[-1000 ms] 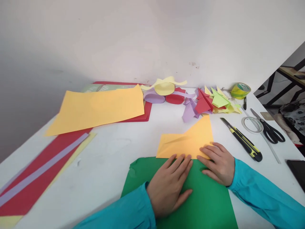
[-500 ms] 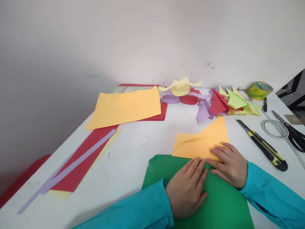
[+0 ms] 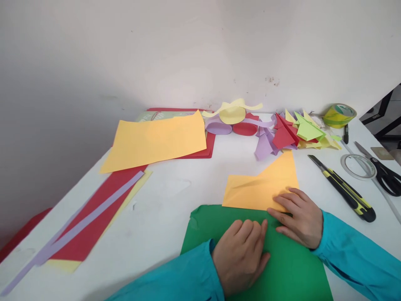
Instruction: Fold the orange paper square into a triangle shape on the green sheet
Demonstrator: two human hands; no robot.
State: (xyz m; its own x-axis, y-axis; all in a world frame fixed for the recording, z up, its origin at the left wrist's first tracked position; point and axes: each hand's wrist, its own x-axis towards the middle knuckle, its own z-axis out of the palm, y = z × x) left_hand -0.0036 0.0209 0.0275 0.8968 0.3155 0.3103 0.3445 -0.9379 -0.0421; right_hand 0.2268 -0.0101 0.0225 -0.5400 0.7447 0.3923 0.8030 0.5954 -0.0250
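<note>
A folded piece of orange paper [image 3: 250,190] lies along the top edge of a green sheet [image 3: 291,274]. My right hand [image 3: 297,215] rests open on it, fingers spread over its lower right corner, with the thumb on the green sheet. Just below the orange edge, my left hand [image 3: 241,255] is on the green sheet with its fingers curled under, the index finger a little straighter and the thumb apart. Nothing shows in it, though its palm side is hidden.
Right of my hands lie a utility knife [image 3: 344,190], a tape ring [image 3: 359,166] and black scissors [image 3: 387,177]. Folded paper shapes [image 3: 285,131], paper loops [image 3: 232,115] and yellow tape [image 3: 340,115] sit by the wall. At left are a large orange sheet [image 3: 156,140] and red paper [image 3: 78,242].
My left hand has drawn back from the orange paper's lower edge and its fingers have curled. My right hand stays on the paper. The view has swung left overall.
</note>
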